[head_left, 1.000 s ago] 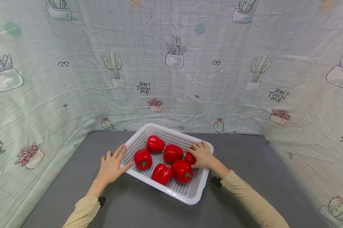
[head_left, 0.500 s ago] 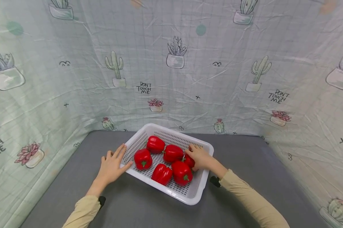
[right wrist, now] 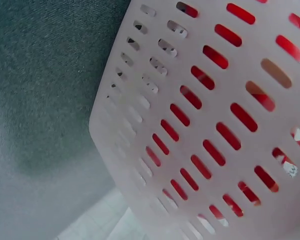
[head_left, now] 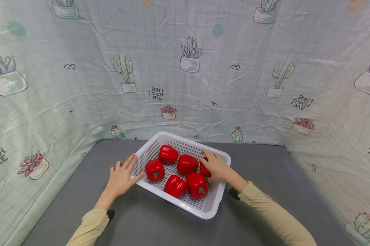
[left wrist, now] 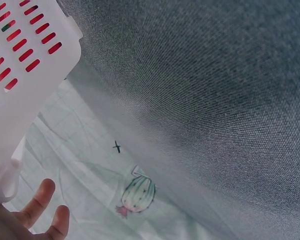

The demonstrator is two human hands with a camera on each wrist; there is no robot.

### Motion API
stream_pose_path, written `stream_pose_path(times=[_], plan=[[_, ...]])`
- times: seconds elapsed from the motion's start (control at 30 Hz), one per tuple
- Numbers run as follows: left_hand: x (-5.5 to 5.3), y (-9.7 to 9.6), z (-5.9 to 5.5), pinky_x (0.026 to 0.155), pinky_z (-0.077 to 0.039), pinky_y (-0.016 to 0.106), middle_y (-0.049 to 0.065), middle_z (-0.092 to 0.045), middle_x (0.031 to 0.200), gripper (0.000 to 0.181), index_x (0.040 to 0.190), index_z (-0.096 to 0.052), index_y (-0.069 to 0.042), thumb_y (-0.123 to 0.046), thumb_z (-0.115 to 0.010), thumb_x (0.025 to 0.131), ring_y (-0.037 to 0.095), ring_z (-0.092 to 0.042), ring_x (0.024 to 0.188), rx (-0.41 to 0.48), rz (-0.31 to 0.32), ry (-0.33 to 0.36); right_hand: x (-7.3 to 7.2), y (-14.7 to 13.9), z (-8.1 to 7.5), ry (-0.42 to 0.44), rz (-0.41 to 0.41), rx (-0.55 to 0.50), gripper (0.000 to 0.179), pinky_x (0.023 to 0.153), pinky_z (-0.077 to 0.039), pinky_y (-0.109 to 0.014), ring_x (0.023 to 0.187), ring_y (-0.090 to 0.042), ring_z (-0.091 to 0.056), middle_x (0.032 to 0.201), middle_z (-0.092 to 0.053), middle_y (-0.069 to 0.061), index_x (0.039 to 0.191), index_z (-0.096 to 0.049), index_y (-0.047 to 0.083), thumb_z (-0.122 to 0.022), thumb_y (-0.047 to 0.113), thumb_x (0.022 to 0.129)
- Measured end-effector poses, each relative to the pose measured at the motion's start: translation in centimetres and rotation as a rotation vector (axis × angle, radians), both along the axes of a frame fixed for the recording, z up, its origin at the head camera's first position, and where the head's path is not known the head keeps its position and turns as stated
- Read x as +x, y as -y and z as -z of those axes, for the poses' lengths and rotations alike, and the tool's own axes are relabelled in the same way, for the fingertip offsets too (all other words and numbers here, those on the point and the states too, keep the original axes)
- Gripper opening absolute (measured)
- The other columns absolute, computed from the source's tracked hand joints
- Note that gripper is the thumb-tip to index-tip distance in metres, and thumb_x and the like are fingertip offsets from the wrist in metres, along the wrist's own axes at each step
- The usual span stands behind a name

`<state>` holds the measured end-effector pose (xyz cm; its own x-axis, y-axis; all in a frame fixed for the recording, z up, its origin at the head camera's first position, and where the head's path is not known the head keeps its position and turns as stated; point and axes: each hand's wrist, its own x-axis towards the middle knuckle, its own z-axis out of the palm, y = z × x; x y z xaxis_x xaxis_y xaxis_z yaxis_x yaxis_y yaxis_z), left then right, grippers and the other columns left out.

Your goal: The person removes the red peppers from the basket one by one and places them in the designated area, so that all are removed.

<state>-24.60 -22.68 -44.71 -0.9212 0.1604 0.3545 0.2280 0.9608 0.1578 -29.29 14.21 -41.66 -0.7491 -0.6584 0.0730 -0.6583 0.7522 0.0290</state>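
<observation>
Peppers [head_left: 187, 164], six and red, lie in a white basket [head_left: 204, 215]. Over its right end, the right hand [head_left: 218, 169] has its fingers curved round the rightmost pepper [head_left: 204, 170]. At the near left corner, the left hand [head_left: 118, 179] touches the rim, fingers spread wide and gripping nothing. Beneath the basket is a grey tabletop [head_left: 154, 225]; cactus-print cloth [head_left: 160, 68] hangs behind and on both sides.

Peppers [head_left: 187, 164] are red, basket [head_left: 200, 212] white, table [head_left: 160, 225] grey, backdrop [head_left: 215, 75] pale cactus-print.
</observation>
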Motion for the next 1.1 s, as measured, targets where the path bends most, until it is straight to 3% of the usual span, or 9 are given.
stream_pose_path(times=[0.2,0.47,0.87,1.1], plan=[[-0.1,-0.1,-0.2,0.07,-0.03,0.045,0.012,-0.033,0.142,0.076,0.138,-0.033,-0.009,-0.051,-0.055,0.079,0.033,-0.039,0.098,0.002,-0.007,0.02,0.3,-0.4,-0.4,-0.105,-0.037,0.013,0.069,0.091,-0.034,-0.05,0.114,-0.029,-0.039,0.123,-0.047,-0.014,0.119,-0.047,0.011,-0.075,0.031,0.06],[-0.1,-0.1,-0.2,0.07,-0.03,0.045,0.011,-0.035,0.141,0.075,0.137,-0.035,-0.009,-0.051,-0.056,0.078,0.032,-0.039,0.098,0.019,-0.003,0.0,1.4,-0.8,-1.0,-0.25,-0.057,-0.054,0.064,0.082,-0.036,-0.05,0.102,-0.027,-0.041,0.114,-0.044,-0.01,0.113,-0.047,0.018,-0.076,0.029,0.057],[-0.1,0.0,0.2,0.069,-0.03,0.044,0.011,-0.035,0.141,0.075,0.137,-0.036,-0.009,-0.05,-0.056,0.078,0.033,-0.04,0.096,0.013,0.006,-0.024,3.0,-1.6,-1.7,-0.278,-0.014,-0.125,0.077,0.069,-0.043,-0.035,0.092,-0.023,-0.039,0.104,-0.041,-0.011,0.125,-0.045,0.014,-0.073,0.028,0.055],[-0.1,0.0,0.1,0.069,-0.029,0.045,0.01,-0.035,0.142,0.075,0.138,-0.035,-0.01,-0.051,-0.055,0.079,0.033,-0.04,0.096,0.014,0.01,-0.017,3.6,-1.7,-1.9,-0.319,0.002,-0.103,0.077,0.078,-0.041,-0.044,0.099,-0.027,-0.043,0.124,-0.044,-0.009,0.126,-0.044,0.015,-0.072,0.036,0.058]])
